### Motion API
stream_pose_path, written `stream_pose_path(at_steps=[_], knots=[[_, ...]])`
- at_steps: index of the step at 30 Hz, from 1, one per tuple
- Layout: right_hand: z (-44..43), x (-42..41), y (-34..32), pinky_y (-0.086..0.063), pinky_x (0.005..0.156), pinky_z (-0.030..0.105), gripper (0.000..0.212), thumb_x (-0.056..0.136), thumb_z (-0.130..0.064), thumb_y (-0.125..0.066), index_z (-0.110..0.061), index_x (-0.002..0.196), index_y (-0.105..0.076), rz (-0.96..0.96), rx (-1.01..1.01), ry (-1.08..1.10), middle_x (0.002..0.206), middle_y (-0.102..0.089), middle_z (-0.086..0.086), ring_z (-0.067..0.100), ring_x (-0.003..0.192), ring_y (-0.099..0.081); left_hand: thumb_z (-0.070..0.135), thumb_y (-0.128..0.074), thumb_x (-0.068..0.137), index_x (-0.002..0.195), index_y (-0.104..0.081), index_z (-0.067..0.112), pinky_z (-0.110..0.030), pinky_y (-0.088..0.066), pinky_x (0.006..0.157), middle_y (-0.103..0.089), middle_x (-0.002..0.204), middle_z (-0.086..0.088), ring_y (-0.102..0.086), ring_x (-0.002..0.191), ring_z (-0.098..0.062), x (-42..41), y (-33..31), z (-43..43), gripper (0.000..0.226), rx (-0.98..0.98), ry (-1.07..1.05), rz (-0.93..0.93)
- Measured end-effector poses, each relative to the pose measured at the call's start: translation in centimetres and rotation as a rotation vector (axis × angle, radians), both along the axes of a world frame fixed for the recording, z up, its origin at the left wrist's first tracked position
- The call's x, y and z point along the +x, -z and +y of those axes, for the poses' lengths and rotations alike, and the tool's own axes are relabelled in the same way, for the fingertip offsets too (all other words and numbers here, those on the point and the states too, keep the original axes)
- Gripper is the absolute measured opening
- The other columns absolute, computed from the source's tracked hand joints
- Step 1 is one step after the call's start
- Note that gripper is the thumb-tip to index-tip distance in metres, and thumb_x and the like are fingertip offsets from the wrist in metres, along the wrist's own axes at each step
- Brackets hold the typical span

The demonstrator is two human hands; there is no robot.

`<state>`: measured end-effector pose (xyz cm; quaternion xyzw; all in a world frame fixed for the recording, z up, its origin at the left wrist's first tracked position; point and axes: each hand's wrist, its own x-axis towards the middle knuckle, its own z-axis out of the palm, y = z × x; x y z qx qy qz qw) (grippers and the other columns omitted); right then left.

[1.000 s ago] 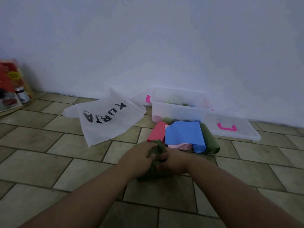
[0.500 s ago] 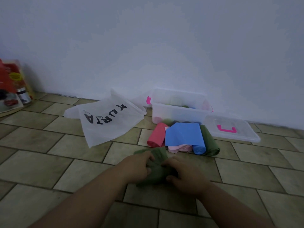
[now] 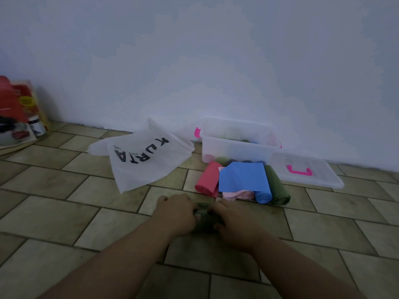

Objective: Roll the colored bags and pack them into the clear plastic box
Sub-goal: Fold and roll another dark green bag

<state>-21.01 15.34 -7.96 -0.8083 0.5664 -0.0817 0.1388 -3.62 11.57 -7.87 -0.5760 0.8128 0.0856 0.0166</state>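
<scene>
A dark green bag (image 3: pixel 204 216) lies bunched on the tiled floor between my hands. My left hand (image 3: pixel 176 212) grips its left end and my right hand (image 3: pixel 234 221) grips its right end, so most of it is hidden. Just beyond lie a red roll (image 3: pixel 207 178), a half-unrolled blue bag (image 3: pixel 243 176), a pink bag (image 3: pixel 237 194) and a green roll (image 3: pixel 277 186). The clear plastic box (image 3: pixel 235 147) stands against the wall with several rolls inside.
The box's clear lid (image 3: pixel 306 169) with a pink handle lies on the floor to the right. A white bag (image 3: pixel 142 156) printed KURTA lies to the left. Packets and a jar (image 3: pixel 19 113) stand at the far left by the wall.
Both hands have pulled the green bag back toward me and then closed in over it; the bag is now more tightly bunched and mostly covered.
</scene>
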Motion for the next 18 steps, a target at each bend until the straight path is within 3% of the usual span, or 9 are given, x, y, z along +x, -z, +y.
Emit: stream_pose_path(at_steps=[1,3,6,8,11,13,15,18], knots=[[-0.3,0.2,-0.1,-0.037,0.083,0.019,0.030,0.089,-0.030,-0.055,-0.034,0.119,-0.048,0.012,0.019,0.024,0.118,-0.055,-0.008,0.009,0.098,-0.049,0.048,-0.050,0.089,0.127,-0.051,0.033,-0.042,-0.031,0.100,-0.048,0.124,0.003,-0.047,0.113,-0.017,0.0,0.1,0.3,0.041,-0.074,-0.064,0.042],[-1.0,0.8,-0.6,-0.043,0.080,0.025,0.028,0.092,-0.031,-0.051,-0.029,0.120,-0.050,0.032,0.090,0.090,0.114,-0.059,-0.002,0.013,0.094,-0.054,0.044,-0.061,0.083,0.133,-0.041,0.033,-0.037,-0.042,0.095,-0.038,0.129,-0.001,-0.046,0.112,-0.018,-0.3,0.2,1.4,0.055,-0.132,-0.254,0.327],[-2.1,1.8,-1.5,-0.046,0.076,0.026,0.023,0.094,-0.031,-0.048,-0.022,0.116,-0.048,-0.005,0.273,0.257,0.098,-0.056,0.000,0.011,0.082,-0.053,0.025,-0.071,0.080,0.143,-0.024,0.028,-0.032,-0.050,0.081,-0.033,0.138,-0.009,-0.048,0.106,-0.020,-1.8,0.2,3.2,0.079,0.211,-0.619,0.991],[-2.4,2.0,-1.7,-0.044,0.078,0.025,0.020,0.095,-0.030,-0.049,-0.018,0.111,-0.048,-0.067,0.364,0.353,0.092,-0.051,0.000,0.011,0.084,-0.051,0.019,-0.069,0.082,0.147,-0.019,0.025,-0.042,-0.050,0.088,-0.043,0.136,-0.013,-0.052,0.108,-0.026,-3.1,0.6,3.7,0.082,0.469,-0.778,1.263],[-1.0,1.8,-1.2,-0.043,0.066,0.019,0.023,0.093,-0.028,-0.055,-0.017,0.113,-0.054,-0.266,0.381,0.398,0.095,-0.058,-0.002,0.008,0.080,-0.055,0.019,-0.064,0.087,0.148,-0.019,0.023,-0.046,-0.049,0.090,-0.048,0.133,-0.014,-0.053,0.108,-0.030,-3.9,1.0,3.4,0.077,0.529,-0.882,1.416],[0.5,1.8,-0.6,-0.049,0.075,0.023,0.025,0.092,-0.027,-0.058,-0.021,0.116,-0.054,-0.431,0.452,0.406,0.109,-0.061,0.000,0.011,0.091,-0.059,0.022,-0.062,0.089,0.146,-0.026,0.021,-0.042,-0.048,0.083,-0.052,0.125,-0.011,-0.053,0.103,-0.028,-3.8,1.1,3.1,0.068,0.497,-0.903,1.433],[1.3,1.9,0.0,-0.051,0.077,0.023,0.023,0.091,-0.027,-0.059,-0.027,0.113,-0.053,-0.530,0.495,0.383,0.114,-0.059,-0.003,0.010,0.095,-0.059,0.024,-0.063,0.088,0.138,-0.036,0.022,-0.048,-0.049,0.086,-0.054,0.113,-0.009,-0.054,0.100,-0.030,-3.3,1.1,3.0,0.057,0.524,-0.926,1.494],[1.4,1.7,-0.3,-0.052,0.078,0.025,0.027,0.086,-0.034,-0.064,-0.029,0.110,-0.051,-0.696,0.533,0.398,0.115,-0.056,-0.003,0.011,0.098,-0.058,0.024,-0.068,0.083,0.121,-0.052,0.020,-0.059,-0.051,0.085,-0.060,0.111,-0.016,-0.060,0.098,-0.039,-2.8,1.0,2.8,0.042,0.760,-0.952,1.610]])
